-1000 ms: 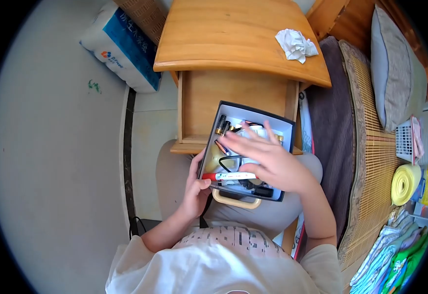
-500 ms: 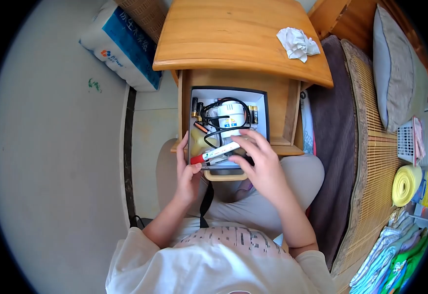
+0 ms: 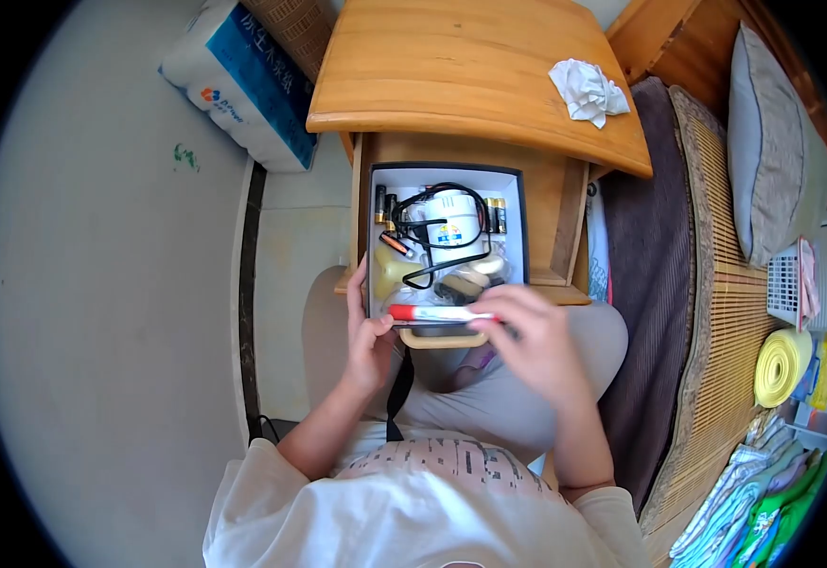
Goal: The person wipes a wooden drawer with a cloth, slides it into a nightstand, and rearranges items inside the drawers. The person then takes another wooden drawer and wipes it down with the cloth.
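A dark-rimmed box (image 3: 524,204) with white inner walls rests over the pulled-out drawer. My left hand (image 3: 368,346) grips its near left corner, thumb at the front and fingers along the side. Between the fingertips of my right hand (image 3: 536,346), somewhat blurred, is the right end of a white marker (image 3: 442,313) with a red cap (image 3: 401,311). The marker lies level along the box's near edge. Inside are a white device (image 3: 453,220) with a black cable (image 3: 408,199), several batteries (image 3: 381,204), a yellowish object (image 3: 391,272) and some stones (image 3: 470,278).
The wooden cabinet (image 3: 470,57) carries a crumpled tissue (image 3: 589,93). Its drawer (image 3: 555,218) is pulled out toward my lap, with a pale handle (image 3: 442,339) in front. A paper pack (image 3: 243,85) stands left; a bed with a bamboo mat (image 3: 716,284) is at right.
My right hand has drawn the marker toward the near edge and turned it from slanted to level. Stones beneath now show. The left hand keeps its hold on the box.
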The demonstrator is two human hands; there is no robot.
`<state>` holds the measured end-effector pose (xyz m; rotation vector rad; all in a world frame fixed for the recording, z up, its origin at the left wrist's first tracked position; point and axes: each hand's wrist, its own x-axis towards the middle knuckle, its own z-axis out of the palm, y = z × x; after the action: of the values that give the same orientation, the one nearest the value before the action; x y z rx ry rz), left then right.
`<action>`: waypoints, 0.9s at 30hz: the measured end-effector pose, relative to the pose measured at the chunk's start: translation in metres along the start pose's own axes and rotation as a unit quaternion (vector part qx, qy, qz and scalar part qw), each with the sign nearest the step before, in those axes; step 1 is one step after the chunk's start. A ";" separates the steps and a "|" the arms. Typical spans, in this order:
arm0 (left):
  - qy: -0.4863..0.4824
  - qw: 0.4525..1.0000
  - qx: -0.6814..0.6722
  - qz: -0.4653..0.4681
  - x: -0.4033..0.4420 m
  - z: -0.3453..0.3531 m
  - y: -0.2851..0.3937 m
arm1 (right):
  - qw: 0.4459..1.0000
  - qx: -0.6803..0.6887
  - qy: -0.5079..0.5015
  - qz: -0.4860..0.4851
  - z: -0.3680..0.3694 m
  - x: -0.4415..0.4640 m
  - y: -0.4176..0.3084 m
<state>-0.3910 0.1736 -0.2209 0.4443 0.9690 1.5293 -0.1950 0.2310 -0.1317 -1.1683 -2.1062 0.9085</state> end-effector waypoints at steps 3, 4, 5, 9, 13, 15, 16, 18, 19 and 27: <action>-0.026 1.000 0.003 0.007 0.000 0.003 0.005 | 0.995 -0.065 -0.024 -0.069 0.018 0.009 0.001; -0.040 0.999 0.016 0.014 0.000 0.004 0.007 | 0.988 -0.138 -0.002 -0.071 0.016 0.009 0.002; -0.036 0.999 0.020 0.013 0.000 0.006 0.010 | 0.981 -0.177 0.029 -0.068 0.010 0.010 0.002; 0.010 0.999 -0.039 -0.011 0.001 0.003 0.008 | 0.976 -0.197 0.088 -0.040 -0.020 0.015 0.012; -0.032 0.998 0.050 0.033 0.006 -0.001 0.006 | 0.958 -0.273 0.016 -0.083 -0.010 0.014 0.028; -0.010 1.000 0.007 0.014 0.007 -0.003 0.006 | 0.971 -0.231 0.031 -0.054 -0.019 0.020 0.030; -0.011 1.000 0.007 0.015 0.007 -0.003 0.006 | 0.981 -0.186 0.043 -0.025 -0.025 0.023 0.029; -0.007 1.000 -0.024 -0.013 0.004 -0.001 0.008 | 0.976 -0.211 0.059 0.001 -0.036 0.031 0.015; -0.006 1.000 -0.024 -0.013 0.003 -0.001 0.008 | 0.976 -0.212 0.051 -0.016 -0.033 0.037 0.010; -0.031 0.999 -0.020 -0.035 0.009 0.010 0.003 | 0.941 -0.328 -0.077 -0.029 0.029 0.059 0.025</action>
<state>-0.3875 0.1859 -0.2151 0.4229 0.8963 1.4609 -0.2308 0.2844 -0.1604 -1.3631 -2.6618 0.2594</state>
